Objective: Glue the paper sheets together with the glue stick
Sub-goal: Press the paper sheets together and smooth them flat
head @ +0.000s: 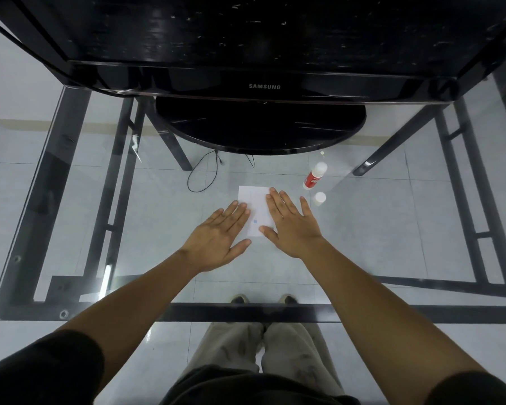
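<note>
The left hand [216,241] and right hand [289,226], fingers straight, pressed flat on the paper [256,210], with the glue stick [314,176] lying just right of the paper, so gluing seemed nearly finished.

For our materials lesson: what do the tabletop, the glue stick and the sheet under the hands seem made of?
Tabletop: clear glossy glass; the floor and frame show through. Glue stick: probably smooth plastic, white with red label. Sheet: thin matt white paper, lying flat.
</note>
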`<act>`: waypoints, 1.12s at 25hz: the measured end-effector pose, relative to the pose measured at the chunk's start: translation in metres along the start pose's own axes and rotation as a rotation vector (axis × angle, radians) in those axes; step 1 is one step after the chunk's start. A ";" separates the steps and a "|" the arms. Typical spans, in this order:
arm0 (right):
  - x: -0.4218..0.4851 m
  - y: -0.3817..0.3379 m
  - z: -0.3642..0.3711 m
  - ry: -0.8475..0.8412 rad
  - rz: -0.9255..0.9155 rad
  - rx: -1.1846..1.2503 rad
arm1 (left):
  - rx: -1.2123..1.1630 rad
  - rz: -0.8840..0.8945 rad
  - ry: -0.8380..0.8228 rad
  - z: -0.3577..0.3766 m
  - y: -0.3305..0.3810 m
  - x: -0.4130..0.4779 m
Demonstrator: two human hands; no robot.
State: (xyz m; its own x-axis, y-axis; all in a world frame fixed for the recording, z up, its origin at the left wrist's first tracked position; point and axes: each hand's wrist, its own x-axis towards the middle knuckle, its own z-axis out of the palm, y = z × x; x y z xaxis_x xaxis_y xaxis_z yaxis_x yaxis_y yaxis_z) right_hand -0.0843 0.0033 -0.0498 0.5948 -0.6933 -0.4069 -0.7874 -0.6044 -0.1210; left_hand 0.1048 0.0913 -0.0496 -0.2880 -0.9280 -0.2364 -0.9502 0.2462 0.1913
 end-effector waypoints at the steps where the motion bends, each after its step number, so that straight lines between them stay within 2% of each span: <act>1: 0.000 0.000 0.000 0.001 0.000 -0.004 | -0.017 -0.032 -0.023 0.002 0.001 0.005; 7: 0.000 -0.001 0.000 -0.002 0.000 -0.018 | 0.016 -0.012 -0.014 0.013 0.001 -0.019; 9: 0.000 -0.001 0.000 0.001 0.000 -0.016 | -0.019 -0.025 0.024 0.007 0.002 -0.005; 12: 0.000 -0.001 0.000 0.001 -0.001 -0.011 | -0.018 -0.051 -0.011 0.002 -0.003 0.017; 15: 0.000 -0.001 0.000 0.000 0.000 -0.020 | 0.042 -0.083 -0.017 0.006 -0.015 0.013; 18: 0.001 -0.002 0.000 -0.003 0.002 -0.015 | 0.003 -0.136 0.030 0.004 -0.013 0.016; 23: 0.000 -0.002 -0.002 0.002 0.002 -0.027 | 0.027 -0.090 0.008 0.002 -0.010 0.036; 28: 0.000 -0.002 -0.002 0.002 0.006 -0.021 | -0.058 -0.193 0.042 -0.002 -0.015 0.040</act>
State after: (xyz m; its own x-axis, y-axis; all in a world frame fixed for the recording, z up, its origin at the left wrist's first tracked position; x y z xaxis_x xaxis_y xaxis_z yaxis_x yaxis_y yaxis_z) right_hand -0.0828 0.0043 -0.0480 0.5907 -0.6977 -0.4054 -0.7872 -0.6087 -0.0994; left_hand 0.1079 0.0503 -0.0603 -0.0952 -0.9675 -0.2342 -0.9784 0.0476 0.2012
